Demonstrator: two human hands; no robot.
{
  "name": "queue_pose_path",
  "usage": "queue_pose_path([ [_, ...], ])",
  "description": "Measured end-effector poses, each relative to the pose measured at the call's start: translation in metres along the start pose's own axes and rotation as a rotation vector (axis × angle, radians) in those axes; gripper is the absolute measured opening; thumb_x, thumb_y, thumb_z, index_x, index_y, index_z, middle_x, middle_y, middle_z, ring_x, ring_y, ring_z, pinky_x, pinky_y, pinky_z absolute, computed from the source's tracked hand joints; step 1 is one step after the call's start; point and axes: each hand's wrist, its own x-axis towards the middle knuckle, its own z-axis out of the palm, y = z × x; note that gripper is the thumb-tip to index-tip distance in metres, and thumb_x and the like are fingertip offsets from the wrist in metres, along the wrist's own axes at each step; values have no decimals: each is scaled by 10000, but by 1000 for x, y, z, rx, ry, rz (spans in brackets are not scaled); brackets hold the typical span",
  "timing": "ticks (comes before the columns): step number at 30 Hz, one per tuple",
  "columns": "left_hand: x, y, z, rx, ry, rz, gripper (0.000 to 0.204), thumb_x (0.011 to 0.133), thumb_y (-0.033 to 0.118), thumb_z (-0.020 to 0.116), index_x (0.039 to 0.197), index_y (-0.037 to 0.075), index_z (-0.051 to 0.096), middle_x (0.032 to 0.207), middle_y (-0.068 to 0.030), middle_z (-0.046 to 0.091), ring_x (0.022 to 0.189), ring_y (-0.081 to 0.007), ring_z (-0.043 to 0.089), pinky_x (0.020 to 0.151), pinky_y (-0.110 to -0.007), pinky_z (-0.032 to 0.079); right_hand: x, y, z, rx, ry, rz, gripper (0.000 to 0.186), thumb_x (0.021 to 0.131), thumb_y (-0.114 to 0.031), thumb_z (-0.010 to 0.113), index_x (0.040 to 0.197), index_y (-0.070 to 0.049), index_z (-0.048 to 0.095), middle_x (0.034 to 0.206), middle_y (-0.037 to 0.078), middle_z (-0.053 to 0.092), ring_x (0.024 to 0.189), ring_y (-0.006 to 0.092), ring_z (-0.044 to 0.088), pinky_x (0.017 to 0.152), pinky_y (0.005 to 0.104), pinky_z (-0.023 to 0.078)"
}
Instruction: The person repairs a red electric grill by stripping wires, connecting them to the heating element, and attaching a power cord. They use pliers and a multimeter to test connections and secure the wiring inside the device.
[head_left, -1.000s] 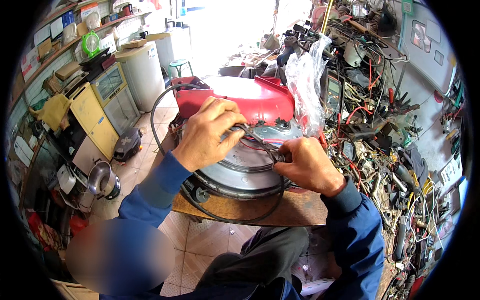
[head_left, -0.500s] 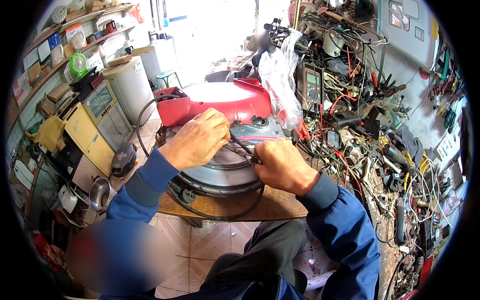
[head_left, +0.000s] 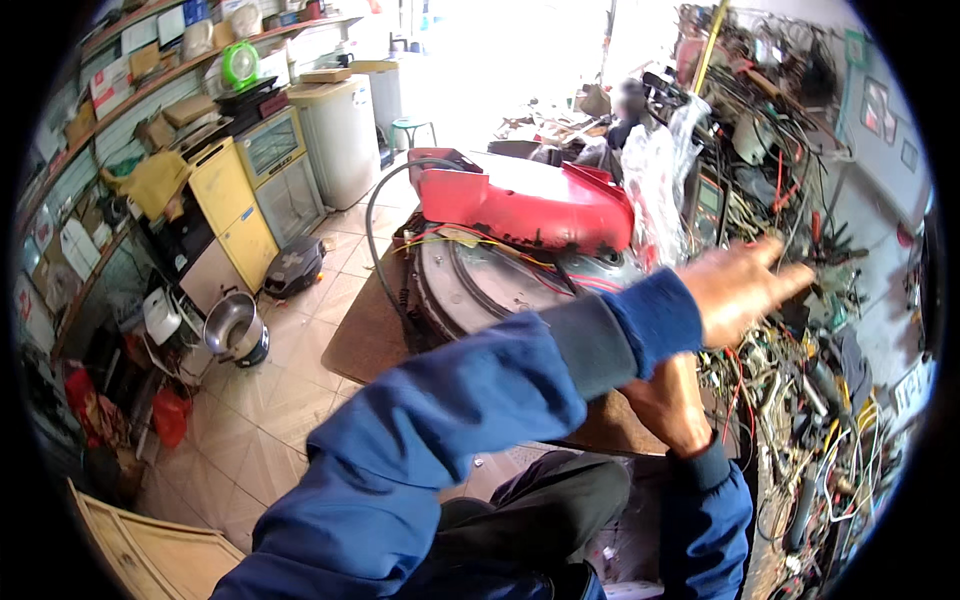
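My left hand (head_left: 748, 292) stretches across to the right over the cluttered bench, its fingers apart, somewhat blurred and holding nothing I can see. Beneath that sleeve, my right hand (head_left: 672, 402) is at the right side of the brown work table (head_left: 365, 325); its fingers are hidden. A round grey metal appliance body (head_left: 470, 295) lies on the table, partly covered by my left arm. Across its far side rests a red plastic housing (head_left: 540, 205). Thin yellow and red wires (head_left: 470, 237) run over the metal, and a black cable (head_left: 370, 215) loops down on the left.
Tangled wires, tools and parts pile up on the right-hand bench (head_left: 800, 400). A clear plastic bag (head_left: 655, 185) hangs beside the red housing. On the floor at left are a metal pot (head_left: 232, 325) and a dark grey case (head_left: 293, 270), near a yellow cabinet (head_left: 230, 210).
My left hand has left the cable by the metal body and swung right, over my right arm. The view has shifted left, and yellow wires on the metal body now show.
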Motion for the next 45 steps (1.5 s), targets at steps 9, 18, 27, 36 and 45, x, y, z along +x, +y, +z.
queue_pose_path([
  [9, -145, 11, -149, 188, 387, -300, 196, 934, -19, 658, 1113, 35, 719, 1052, -104, 711, 912, -182, 701, 816, -293, 578, -35, 64, -31, -229, 280, 213, 173, 775, -12, 719, 930, 46, 671, 855, 256, 718, 816, 421, 726, 733, 467, 562],
  [18, -351, -77, -217, 297, 177, -1083, 306, 930, 112, 693, 1199, -33, 704, 1155, -209, 752, 1064, -275, 737, 914, -389, 565, 25, 27, -8, -519, 313, -108, 95, 848, -122, 690, 871, -35, 659, 856, 191, 662, 805, 409, 661, 708, 503, 545],
  [27, -354, -87, -194, 124, 254, -1097, 177, 940, 127, 733, 1048, -3, 784, 876, -171, 777, 785, -230, 735, 744, -331, 551, 125, -63, 84, -485, 329, -496, 148, 852, -192, 660, 909, -66, 714, 932, 132, 665, 949, 329, 624, 877, 474, 480],
  [36, -350, -86, -223, 535, 338, -898, 112, 924, 21, 644, 945, -7, 750, 828, -145, 730, 670, -237, 692, 644, -339, 544, 137, -57, 106, -523, 341, -585, 137, 825, -148, 612, 876, -72, 714, 901, 102, 660, 947, 298, 623, 887, 452, 465],
  [45, -478, -94, -304, 759, 554, -1258, 201, 933, 191, 675, 988, 22, 769, 927, -190, 750, 798, -327, 734, 745, -406, 563, 135, -63, 106, -514, 351, -557, 136, 812, -146, 621, 873, -72, 718, 905, 104, 660, 956, 297, 624, 887, 445, 475],
])
